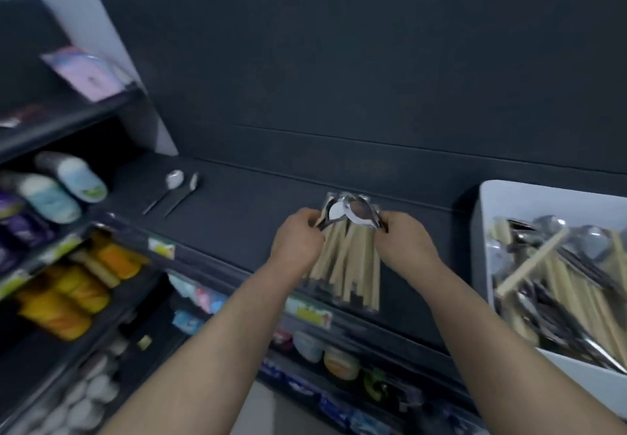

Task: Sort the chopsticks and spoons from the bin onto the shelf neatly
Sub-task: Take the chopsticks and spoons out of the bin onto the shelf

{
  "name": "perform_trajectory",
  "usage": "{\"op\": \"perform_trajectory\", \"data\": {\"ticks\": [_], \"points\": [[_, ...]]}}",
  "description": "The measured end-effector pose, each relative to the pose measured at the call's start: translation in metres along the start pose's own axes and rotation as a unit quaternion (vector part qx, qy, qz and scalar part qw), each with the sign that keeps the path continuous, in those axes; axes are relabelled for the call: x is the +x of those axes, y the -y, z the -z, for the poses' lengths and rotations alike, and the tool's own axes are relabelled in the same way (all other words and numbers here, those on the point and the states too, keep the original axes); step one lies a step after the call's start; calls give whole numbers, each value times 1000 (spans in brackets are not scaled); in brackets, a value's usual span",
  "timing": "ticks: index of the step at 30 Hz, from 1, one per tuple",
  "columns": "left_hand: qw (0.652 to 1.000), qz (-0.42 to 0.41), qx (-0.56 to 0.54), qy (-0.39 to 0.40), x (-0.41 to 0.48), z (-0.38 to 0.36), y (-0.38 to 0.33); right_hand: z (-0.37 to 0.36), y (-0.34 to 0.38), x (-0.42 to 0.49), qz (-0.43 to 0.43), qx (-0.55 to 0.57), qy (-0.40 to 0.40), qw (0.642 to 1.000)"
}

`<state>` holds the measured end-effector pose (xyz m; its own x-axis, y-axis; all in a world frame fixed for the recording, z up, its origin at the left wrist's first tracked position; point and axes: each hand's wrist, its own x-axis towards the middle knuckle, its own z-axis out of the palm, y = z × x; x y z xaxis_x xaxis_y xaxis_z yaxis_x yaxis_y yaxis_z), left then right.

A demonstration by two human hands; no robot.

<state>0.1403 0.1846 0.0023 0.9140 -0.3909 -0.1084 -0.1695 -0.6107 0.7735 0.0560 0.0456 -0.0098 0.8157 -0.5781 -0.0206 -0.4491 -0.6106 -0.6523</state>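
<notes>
Bundle of pale wooden chopsticks (342, 265) and shiny metal spoons (353, 212), left of the white plastic bin (488, 203), long axis towards the person, bowls farthest; left hand (297, 241) and right hand (403, 242) pinch the spoons from either side.

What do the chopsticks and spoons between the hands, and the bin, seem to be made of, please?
The chopsticks are pale, matte tan sticks, likely bamboo or wood. The spoons give bright mirror-like glints, apparently polished steel. The bin has a smooth white wall, probably plastic.
</notes>
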Motion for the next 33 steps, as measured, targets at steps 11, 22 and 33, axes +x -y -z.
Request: {"op": "perform_trajectory", "data": {"ticks": [11, 22, 33], "points": [[992, 113, -6, -62, 48, 196, 184, -192, 187, 34, 25, 63, 75, 995], [991, 114, 11, -68, 120, 247, 234, -272, 248, 90, -12, 61, 79, 995], [983, 52, 165, -58, 248, 255, 250, -316, 274, 196, -12, -2, 53, 999]]}}
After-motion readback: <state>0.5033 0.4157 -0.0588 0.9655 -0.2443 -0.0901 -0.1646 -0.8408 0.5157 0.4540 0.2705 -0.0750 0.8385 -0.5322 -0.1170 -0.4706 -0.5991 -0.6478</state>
